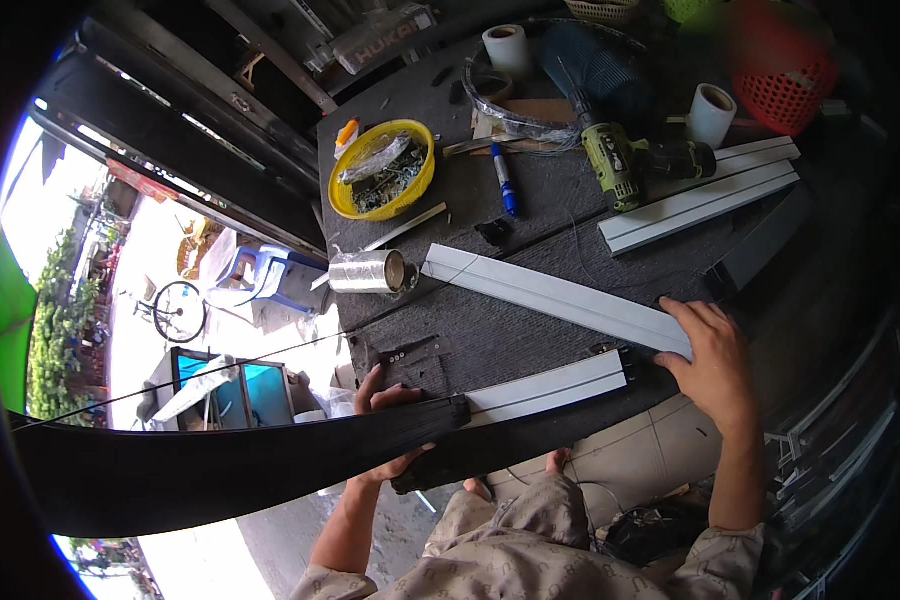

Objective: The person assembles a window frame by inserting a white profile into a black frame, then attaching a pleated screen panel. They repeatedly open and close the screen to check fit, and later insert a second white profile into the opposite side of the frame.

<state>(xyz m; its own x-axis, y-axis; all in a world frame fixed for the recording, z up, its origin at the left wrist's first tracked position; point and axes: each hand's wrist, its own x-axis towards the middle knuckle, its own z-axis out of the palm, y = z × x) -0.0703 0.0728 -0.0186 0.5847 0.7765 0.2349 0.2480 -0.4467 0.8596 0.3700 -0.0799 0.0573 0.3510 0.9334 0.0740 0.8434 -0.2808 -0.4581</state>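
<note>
My left hand [395, 430] is closed around a long black strip [240, 465] that looks like folded mesh, its fingers on the far side and thumb underneath. The strip runs off to the left. Its right end meets a short white grooved profile [550, 388], which lies along the table's near edge with a dark piece at its far tip. My right hand [712, 355] grips the right end of a second white profile [550, 295], thumb on the near edge and fingers on the far one. That profile slants across the dark table [530, 345].
On the table are a yellow basket [427, 185] of small hardware, a wrapped roll [365, 271], a blue marker [503, 180], a green cordless drill [610, 165], more white profiles [705, 205], a white tape roll [711, 115] and a red basket [785, 95]. Left, beyond the table, stands a blue chair [270, 275].
</note>
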